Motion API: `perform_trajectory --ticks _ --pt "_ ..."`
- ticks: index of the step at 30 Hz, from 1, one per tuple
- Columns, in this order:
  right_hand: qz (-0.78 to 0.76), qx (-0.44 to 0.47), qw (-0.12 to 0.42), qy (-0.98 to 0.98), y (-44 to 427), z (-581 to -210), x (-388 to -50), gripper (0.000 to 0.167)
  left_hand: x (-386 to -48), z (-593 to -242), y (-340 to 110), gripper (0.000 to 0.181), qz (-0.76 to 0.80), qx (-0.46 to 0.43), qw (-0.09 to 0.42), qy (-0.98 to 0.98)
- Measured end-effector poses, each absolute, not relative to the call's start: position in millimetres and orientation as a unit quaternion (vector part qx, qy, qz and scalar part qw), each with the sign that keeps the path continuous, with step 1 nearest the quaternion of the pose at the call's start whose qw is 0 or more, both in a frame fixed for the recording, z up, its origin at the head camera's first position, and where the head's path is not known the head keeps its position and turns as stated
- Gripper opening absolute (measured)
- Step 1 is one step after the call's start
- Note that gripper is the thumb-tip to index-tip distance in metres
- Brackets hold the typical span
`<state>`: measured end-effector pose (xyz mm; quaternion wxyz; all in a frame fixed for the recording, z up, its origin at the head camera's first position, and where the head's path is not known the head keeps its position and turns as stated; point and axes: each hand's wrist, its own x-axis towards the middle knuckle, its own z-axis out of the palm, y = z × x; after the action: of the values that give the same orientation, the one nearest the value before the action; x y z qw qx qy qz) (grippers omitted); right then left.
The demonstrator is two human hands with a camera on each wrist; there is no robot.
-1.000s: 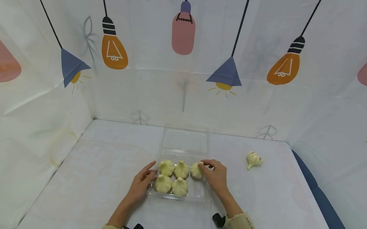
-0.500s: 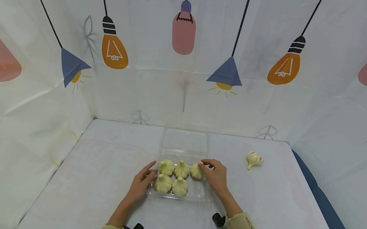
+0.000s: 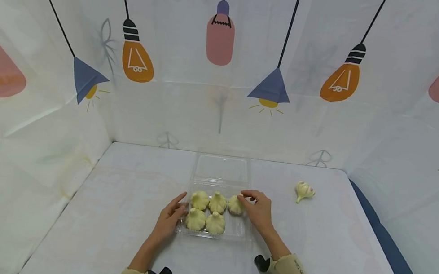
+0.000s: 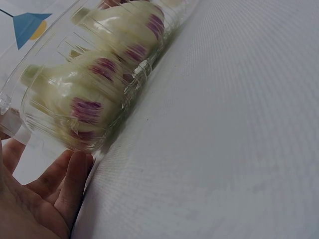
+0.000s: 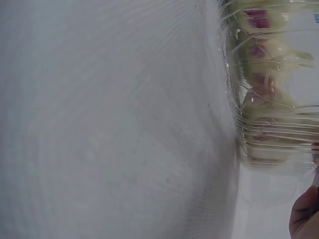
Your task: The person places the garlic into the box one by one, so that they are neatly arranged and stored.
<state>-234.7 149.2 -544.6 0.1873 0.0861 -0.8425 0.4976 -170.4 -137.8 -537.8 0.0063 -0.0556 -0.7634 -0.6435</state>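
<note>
“Five bulbs (image 3: 217, 203) in the box (image 3: 235, 231)?”

“Yes: three along the far row, two in front. The right hand (image 3: 258, 210) pinches the far row's end bulb (image 3: 234, 207) in its fingers, at two o'clock from the box's middle, so I'd judge it placed but not let go.”

“And the left hand (image 3: 168, 220)?”

“At nine o'clock, its fingers fairly straight and loose against the box's side.”

“What's left, then?”

“One loose bulb (image 3: 304, 191) on the tabletop (image 3: 111, 233), between two and three o'clock from the box and well apart from it. The gap inside, at four o'clock, looks like its likely spot.”

“And the lid (image 3: 221, 170)?”

“Open, at twelve o'clock, so by my reckoning shutting it is undone as well.”
</note>
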Motion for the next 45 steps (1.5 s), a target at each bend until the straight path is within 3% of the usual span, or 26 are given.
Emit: perform_trajectory --ticks 12,22,33,45 --pt "0.499 0.098 0.202 -0.837 151 -545 -234 0.018 -171 -538 -138 0.043 -0.644 -0.051 0.002 -0.763" --pt "0.512 0.105 0.219 -0.824 153 -543 -235 0.005 -171 -538 -138 0.044 -0.642 -0.048 -0.002 -0.765" --pt "0.516 0.112 0.247 -0.813 158 -538 -233 0.005 -171 -538 -138 0.044 -0.64 -0.055 0.002 -0.766" --pt "0.518 0.076 0.231 -0.82 171 -544 -234 0.004 -171 -539 -138 0.044 -0.639 -0.058 0.004 -0.767"
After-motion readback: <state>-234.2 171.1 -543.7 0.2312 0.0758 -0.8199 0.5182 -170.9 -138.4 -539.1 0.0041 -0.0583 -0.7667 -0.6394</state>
